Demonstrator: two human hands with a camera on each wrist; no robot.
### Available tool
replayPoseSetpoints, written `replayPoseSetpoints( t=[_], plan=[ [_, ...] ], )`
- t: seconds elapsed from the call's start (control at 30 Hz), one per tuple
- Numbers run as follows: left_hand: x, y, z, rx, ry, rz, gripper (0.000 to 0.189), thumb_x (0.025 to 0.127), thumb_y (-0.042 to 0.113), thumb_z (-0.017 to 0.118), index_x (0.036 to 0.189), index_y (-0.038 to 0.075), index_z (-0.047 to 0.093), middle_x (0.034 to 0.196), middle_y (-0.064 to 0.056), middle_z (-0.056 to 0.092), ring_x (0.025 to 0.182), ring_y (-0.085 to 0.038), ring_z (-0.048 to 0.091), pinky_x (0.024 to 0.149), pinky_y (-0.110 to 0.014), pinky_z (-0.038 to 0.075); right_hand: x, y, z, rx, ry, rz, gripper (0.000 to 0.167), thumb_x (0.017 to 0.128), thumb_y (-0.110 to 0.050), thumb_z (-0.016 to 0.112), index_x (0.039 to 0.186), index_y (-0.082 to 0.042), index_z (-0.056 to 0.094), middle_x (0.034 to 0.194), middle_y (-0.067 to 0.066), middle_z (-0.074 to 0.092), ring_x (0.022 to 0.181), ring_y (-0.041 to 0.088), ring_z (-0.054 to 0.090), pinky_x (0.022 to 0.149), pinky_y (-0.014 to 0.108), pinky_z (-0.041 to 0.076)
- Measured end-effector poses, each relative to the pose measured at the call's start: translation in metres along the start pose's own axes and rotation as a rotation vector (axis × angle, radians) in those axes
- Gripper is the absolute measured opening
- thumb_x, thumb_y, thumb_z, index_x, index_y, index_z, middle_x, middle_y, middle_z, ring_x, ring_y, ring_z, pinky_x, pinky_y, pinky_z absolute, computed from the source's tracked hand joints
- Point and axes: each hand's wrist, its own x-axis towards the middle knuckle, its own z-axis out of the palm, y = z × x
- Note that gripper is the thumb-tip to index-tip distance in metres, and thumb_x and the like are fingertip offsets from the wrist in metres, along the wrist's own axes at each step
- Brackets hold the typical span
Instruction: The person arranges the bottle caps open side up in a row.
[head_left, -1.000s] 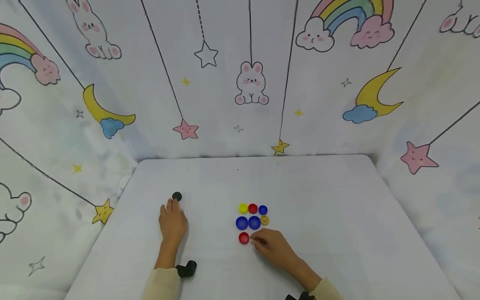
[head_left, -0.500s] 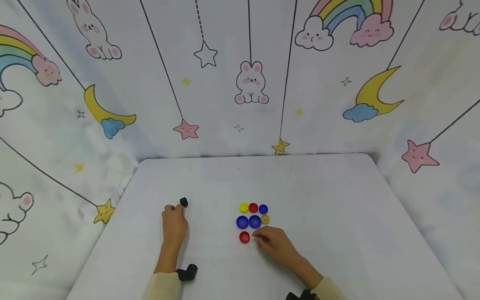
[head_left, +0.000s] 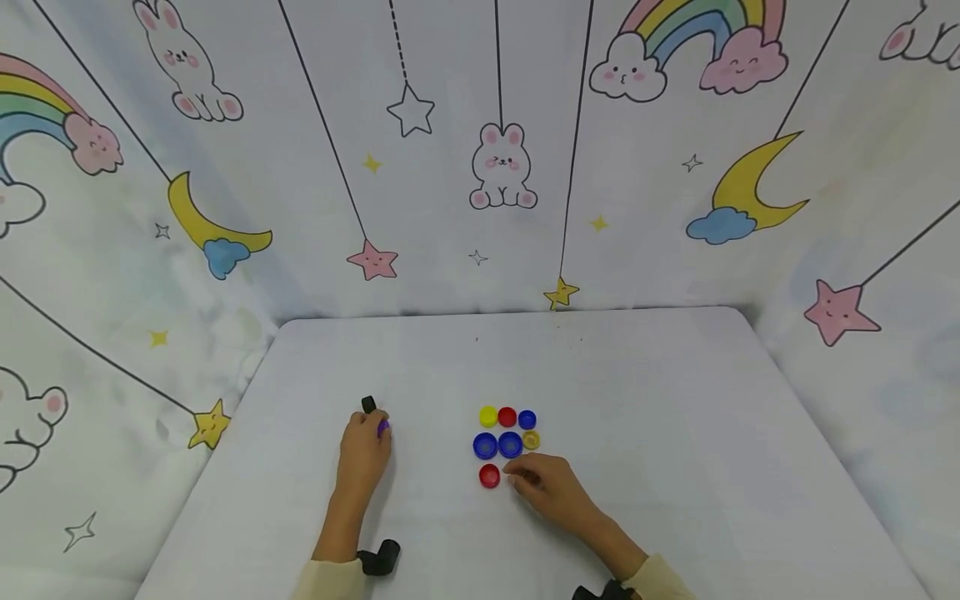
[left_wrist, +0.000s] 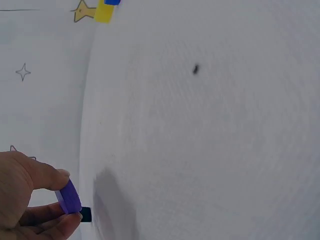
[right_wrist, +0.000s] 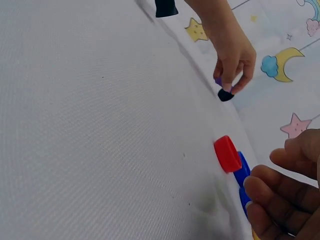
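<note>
My left hand (head_left: 363, 450) pinches a purple bottle cap (left_wrist: 69, 197) on edge between thumb and fingers. A black bottle cap (head_left: 368, 404) is at the same fingertips, tilted; whether the fingers grip it too I cannot tell. My right hand (head_left: 551, 492) has its fingers loosely bent, with nothing visible between them in the right wrist view. Just left of its fingertips lies a red bottle cap (head_left: 489, 476). Beyond it are two larger blue caps (head_left: 485, 446) side by side and a small gold cap (head_left: 531, 440). A yellow cap (head_left: 488, 417), another red cap (head_left: 507, 417) and a smaller blue cap (head_left: 527, 419) make the far row.
The caps stand in a tight group near the middle of a white table (head_left: 675, 400). A white backdrop (head_left: 450, 217) with printed rabbits, stars and moons rises along its back and sides. Black wrist mounts (head_left: 380, 557) stick out beside the sleeves.
The left hand has moved to the right and nearer, lifting the purple cap into view. The black cap has shifted right and tipped from flat. The right hand and grouped caps stay nearly still.
</note>
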Motion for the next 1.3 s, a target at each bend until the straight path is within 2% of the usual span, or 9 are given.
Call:
replayPoseSetpoints(
  t=[0.3,0.5,0.6,0.77,0.9,1.13,1.3],
  plan=[
    [-0.003,0.017,0.004,-0.054,-0.017,0.039,0.028,0.088,0.004,0.069,0.115,-0.001,0.066,0.109,-0.023,0.058,0.1,-0.039,0.065,0.086,-0.046,0.056,0.0,-0.005,-0.003,0.027,-0.027,0.027,0.012,0.093,-0.008,0.065,0.103,-0.006,0.071,0.094,0.002,0.072,0.076,0.001,0.059,0.069,0.02,0.054],
    [-0.006,0.032,0.013,-0.079,0.0,0.129,0.025,0.083,0.002,0.073,0.107,0.0,0.067,0.1,-0.019,0.06,0.09,-0.033,0.067,0.079,-0.042,0.058,0.001,-0.008,-0.004,0.044,-0.036,0.028,0.012,0.093,-0.006,0.065,0.103,-0.005,0.071,0.093,0.004,0.072,0.076,0.001,0.059,0.069,0.02,0.054],
    [-0.008,0.04,0.019,-0.092,-0.021,0.175,0.023,0.083,0.003,0.074,0.105,0.002,0.066,0.097,-0.015,0.059,0.087,-0.027,0.067,0.076,-0.038,0.058,0.001,-0.008,-0.004,0.04,-0.041,0.041,0.012,0.093,-0.007,0.065,0.103,-0.006,0.071,0.093,0.003,0.072,0.076,0.001,0.058,0.069,0.02,0.054],
    [-0.012,0.054,0.026,-0.116,-0.051,0.231,0.023,0.085,0.005,0.073,0.108,0.005,0.07,0.095,-0.007,0.058,0.086,-0.017,0.064,0.076,-0.032,0.057,0.0,-0.008,-0.004,0.043,-0.048,0.057,0.012,0.094,-0.009,0.065,0.104,-0.006,0.071,0.094,0.003,0.072,0.075,0.001,0.058,0.069,0.02,0.053],
    [-0.014,0.065,0.027,-0.157,-0.061,0.278,0.025,0.085,0.005,0.074,0.11,0.005,0.071,0.095,-0.005,0.059,0.086,-0.015,0.064,0.077,-0.03,0.057,0.001,-0.009,-0.004,0.043,-0.044,0.058,0.012,0.094,-0.009,0.065,0.103,-0.006,0.071,0.094,0.003,0.071,0.075,0.001,0.058,0.068,0.02,0.053],
    [-0.017,0.082,0.027,-0.175,-0.146,0.319,0.026,0.087,0.007,0.073,0.111,0.006,0.066,0.098,-0.003,0.057,0.09,-0.015,0.066,0.081,-0.027,0.057,0.0,-0.008,-0.005,0.037,-0.04,0.059,0.012,0.094,-0.01,0.065,0.103,-0.006,0.071,0.094,0.002,0.071,0.075,0.001,0.058,0.068,0.02,0.053],
    [-0.021,0.094,0.028,-0.221,-0.214,0.348,0.026,0.087,0.008,0.073,0.111,0.007,0.064,0.098,-0.001,0.055,0.091,-0.015,0.064,0.083,-0.027,0.057,-0.001,-0.006,-0.005,0.034,-0.02,0.044,0.013,0.093,-0.008,0.065,0.104,-0.006,0.071,0.091,0.0,0.07,0.074,0.001,0.058,0.067,0.02,0.053]
  ],
)
